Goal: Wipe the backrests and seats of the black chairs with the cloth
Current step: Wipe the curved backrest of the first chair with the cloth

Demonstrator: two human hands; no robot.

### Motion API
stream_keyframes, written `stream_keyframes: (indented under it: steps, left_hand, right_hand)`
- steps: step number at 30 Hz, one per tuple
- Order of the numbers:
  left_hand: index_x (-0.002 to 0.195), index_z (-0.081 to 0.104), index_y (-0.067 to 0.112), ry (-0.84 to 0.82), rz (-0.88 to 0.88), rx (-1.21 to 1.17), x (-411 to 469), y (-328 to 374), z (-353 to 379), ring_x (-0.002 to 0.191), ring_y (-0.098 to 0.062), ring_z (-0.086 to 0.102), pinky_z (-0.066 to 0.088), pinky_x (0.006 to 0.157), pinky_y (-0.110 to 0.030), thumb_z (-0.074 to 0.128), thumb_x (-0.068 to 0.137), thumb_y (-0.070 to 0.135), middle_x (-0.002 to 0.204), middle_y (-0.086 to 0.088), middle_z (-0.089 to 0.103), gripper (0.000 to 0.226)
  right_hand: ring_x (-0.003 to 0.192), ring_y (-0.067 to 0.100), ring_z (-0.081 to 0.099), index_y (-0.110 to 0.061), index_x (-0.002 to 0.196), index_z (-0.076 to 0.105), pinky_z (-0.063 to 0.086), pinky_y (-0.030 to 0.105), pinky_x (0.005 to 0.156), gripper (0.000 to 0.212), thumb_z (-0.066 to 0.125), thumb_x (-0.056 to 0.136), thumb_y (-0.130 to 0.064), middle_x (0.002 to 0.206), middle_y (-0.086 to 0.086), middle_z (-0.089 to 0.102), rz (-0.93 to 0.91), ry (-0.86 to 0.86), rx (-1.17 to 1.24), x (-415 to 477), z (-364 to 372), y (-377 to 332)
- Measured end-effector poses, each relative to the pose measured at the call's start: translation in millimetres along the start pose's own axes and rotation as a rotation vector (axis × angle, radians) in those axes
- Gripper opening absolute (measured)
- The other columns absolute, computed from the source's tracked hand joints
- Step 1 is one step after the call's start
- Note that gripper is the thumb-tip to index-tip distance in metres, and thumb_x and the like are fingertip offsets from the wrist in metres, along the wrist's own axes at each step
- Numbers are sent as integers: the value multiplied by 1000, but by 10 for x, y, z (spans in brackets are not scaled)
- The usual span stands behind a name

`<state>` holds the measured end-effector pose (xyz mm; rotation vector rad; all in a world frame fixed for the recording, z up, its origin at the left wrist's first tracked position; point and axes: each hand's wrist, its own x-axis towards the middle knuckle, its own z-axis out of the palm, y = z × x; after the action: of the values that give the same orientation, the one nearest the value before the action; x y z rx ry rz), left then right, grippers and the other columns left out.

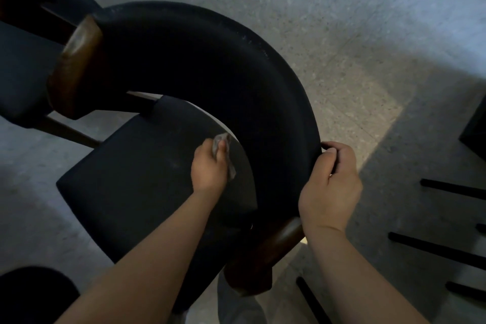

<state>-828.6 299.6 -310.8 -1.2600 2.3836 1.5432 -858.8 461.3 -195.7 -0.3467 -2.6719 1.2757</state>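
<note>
Head view: looking down on a black chair, both bare forearms reaching in from the bottom edge.
Backrest (236, 73): a broad black padded band that curves in a half ring round the back of the seat; pale specks show along its outer top edge.
Seat (136, 171): a black cushion below and inside the curve, with faint dusty marks near its middle.
Wooden ends: a brown wood piece caps the backrest at the upper left (76, 60), and another at the lower right (278, 244), just under the right wrist.
Cloth (223, 150): small, grey and crumpled, lying on the rear right part of the seat, just beside the inner edge of the backrest.
Left hand (209, 168): fingers curled round the cloth, gripping it and holding it down on the seat.
Right hand (330, 187): clasps the outer edge of the backrest on its right side, fingers hooked over the rim.
Second chair (23, 73): dark, at the upper left, close behind the first chair's wooden end.
Floor (342, 21): grey speckled stone, with a brighter patch of light to the right of the chair.
Black bars (434, 250): several thin ones lying across the floor at the lower right.
Trouser leg (236, 305): pale cloth, seen below the chair at the bottom edge.
</note>
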Motion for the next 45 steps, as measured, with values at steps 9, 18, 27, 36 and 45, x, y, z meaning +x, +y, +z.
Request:
stream_keyframes:
  steps: [9,18,27,36,45]
  left_hand:
    - [102,47,28,-14,333,-70,-261,884,-372,82,-8,58,48,65,-29,46,99,43,93,5,58,15]
    - [105,51,25,153,353,-177,-276,1347,-443,90,-2,50,42,76,-13,55,97,37,113,1,41,15]
    - [98,67,22,124,521,-108,-218,1651,-113,103,-16,49,44,89,-26,75,81,37,106,6,46,24]
    - [93,63,16,393,519,-3,134,1722,-14,85,-16,56,52,71,-38,65,88,42,100,-1,53,27]
    - [90,59,10,481,526,-48,159,1610,117,78,-18,56,45,63,-32,57,89,41,95,-4,55,31]
  right_hand:
    - [67,5,54,-22,101,57,39,25,58,20,38,102,-27,76,-11,57,62,-122,-44,42,-57,-83]
    - [69,-1,53,-20,104,58,37,18,57,24,40,102,-37,78,-15,55,134,-159,-30,312,116,-333]
    - [66,6,53,-20,97,59,35,30,59,23,40,103,-32,74,-8,57,137,-106,-33,330,155,-303]
    - [61,6,51,-22,91,54,34,23,53,19,40,102,-29,68,-8,55,114,-114,-48,309,153,-306]
    - [64,8,52,-18,95,58,37,30,58,23,40,101,-30,71,-6,57,111,-111,-61,302,150,-312]
